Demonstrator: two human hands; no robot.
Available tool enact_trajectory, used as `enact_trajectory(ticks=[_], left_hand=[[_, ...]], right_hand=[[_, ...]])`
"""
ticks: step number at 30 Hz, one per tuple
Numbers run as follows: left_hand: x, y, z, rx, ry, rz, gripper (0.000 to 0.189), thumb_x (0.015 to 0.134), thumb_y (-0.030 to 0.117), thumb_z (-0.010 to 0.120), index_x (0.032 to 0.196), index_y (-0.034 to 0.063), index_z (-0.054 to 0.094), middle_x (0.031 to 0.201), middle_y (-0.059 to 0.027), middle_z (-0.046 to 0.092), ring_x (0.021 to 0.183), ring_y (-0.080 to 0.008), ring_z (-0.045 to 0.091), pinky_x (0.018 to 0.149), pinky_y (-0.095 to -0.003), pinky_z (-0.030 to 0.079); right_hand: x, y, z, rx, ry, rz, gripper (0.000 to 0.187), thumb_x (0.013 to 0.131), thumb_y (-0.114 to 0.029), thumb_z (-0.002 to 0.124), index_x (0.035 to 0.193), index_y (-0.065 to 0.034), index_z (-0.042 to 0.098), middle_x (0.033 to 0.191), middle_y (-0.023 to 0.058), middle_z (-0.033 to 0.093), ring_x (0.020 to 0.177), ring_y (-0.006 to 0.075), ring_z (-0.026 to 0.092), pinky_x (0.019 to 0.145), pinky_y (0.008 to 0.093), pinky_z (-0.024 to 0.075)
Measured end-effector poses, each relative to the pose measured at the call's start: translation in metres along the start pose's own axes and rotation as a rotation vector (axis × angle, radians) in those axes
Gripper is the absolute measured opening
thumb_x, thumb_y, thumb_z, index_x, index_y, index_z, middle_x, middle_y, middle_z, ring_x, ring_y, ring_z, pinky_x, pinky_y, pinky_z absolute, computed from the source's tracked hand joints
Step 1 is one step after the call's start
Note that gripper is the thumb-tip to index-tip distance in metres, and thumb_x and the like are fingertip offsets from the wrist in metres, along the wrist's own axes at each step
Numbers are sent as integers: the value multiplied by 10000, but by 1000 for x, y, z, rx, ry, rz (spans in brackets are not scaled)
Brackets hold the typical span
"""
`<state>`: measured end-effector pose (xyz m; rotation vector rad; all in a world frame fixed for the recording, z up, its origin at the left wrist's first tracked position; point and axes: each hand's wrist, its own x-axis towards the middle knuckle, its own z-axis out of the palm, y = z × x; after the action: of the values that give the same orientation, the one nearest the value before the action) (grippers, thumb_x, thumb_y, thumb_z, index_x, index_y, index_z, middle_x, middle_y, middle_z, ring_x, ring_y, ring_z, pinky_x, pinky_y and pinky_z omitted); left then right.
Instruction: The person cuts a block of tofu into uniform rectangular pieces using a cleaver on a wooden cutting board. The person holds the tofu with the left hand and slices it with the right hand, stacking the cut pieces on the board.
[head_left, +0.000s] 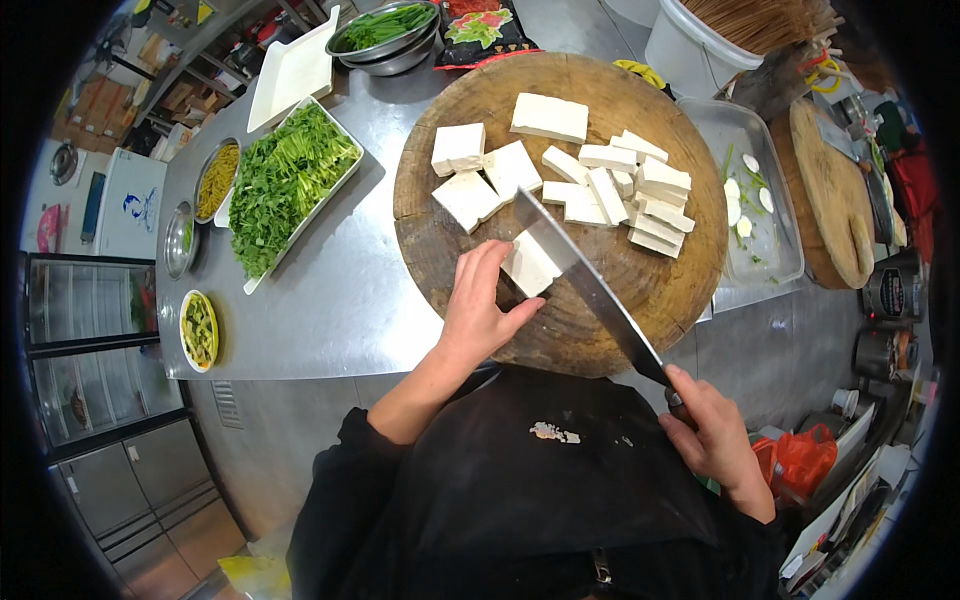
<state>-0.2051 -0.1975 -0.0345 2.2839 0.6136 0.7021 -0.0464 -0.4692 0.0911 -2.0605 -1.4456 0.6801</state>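
On a round wooden chopping block (465, 292), my left hand (484, 304) steadies a tofu block (531, 264), fingers at its left side and thumb at its near edge. My right hand (709, 427) grips the handle of a cleaver (600, 296). The blade slants up and left, against or just above the right side of that tofu; contact is unclear. Larger tofu pieces (459, 148) lie at the block's upper left, and another tofu slab (550, 118) lies at its far side. Several cut tofu strips (606, 196) are clustered at the right.
Left on the steel table (375, 300) are a white tray of leafy greens (289, 184), an empty white tray (292, 79) and small bowls (199, 330). Metal bowls of green vegetables (386, 34) stand behind. A clear plastic tub (784, 247) and white bucket (694, 52) sit right.
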Motion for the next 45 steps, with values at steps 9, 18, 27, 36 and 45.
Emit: enact_trajectory(ticks=[9, 18, 27, 36, 45], left_hand=[[1, 0, 4, 10, 48, 17, 643, 663, 149, 859, 1194, -19, 537, 1208, -192, 558, 1109, -363, 534, 921, -413, 467], [0, 1, 5, 21, 46, 21, 612, 654, 137, 860, 1157, -19, 546, 1212, -187, 557, 1090, -361, 534, 915, -414, 468], [0, 2, 5, 24, 49, 25, 623, 649, 123, 862, 1157, -16, 529, 1217, -188, 555, 1082, -360, 538, 907, -411, 469], [-3, 2, 6, 18, 63, 10, 601, 660, 130, 865, 1138, -9, 528, 1230, -191, 550, 1092, -363, 536, 918, -413, 463], [-1, 6, 5, 56, 57, 51, 585, 644, 125, 859, 1112, -8, 534, 1178, -195, 553, 1039, -373, 533, 873, -431, 471]], right_hand=[[3, -3, 0, -273, -26, -79, 606, 799, -109, 730, 1371, -184, 544, 834, 73, 535, 627, 269, 585, 509, 391, 472], [6, 0, 4, -239, -8, -55, 592, 803, -111, 720, 1366, -189, 555, 807, 69, 521, 601, 264, 570, 501, 384, 471], [8, 3, 1, -238, -22, -71, 596, 799, -107, 723, 1366, -186, 554, 799, 69, 509, 588, 262, 561, 497, 377, 471], [11, 4, -1, -245, -19, -76, 601, 800, -126, 731, 1367, -222, 556, 799, 64, 518, 581, 257, 566, 488, 377, 476], [10, 0, -5, -300, -120, -17, 629, 796, -146, 752, 1384, -181, 529, 824, 95, 556, 592, 278, 574, 494, 383, 482]])
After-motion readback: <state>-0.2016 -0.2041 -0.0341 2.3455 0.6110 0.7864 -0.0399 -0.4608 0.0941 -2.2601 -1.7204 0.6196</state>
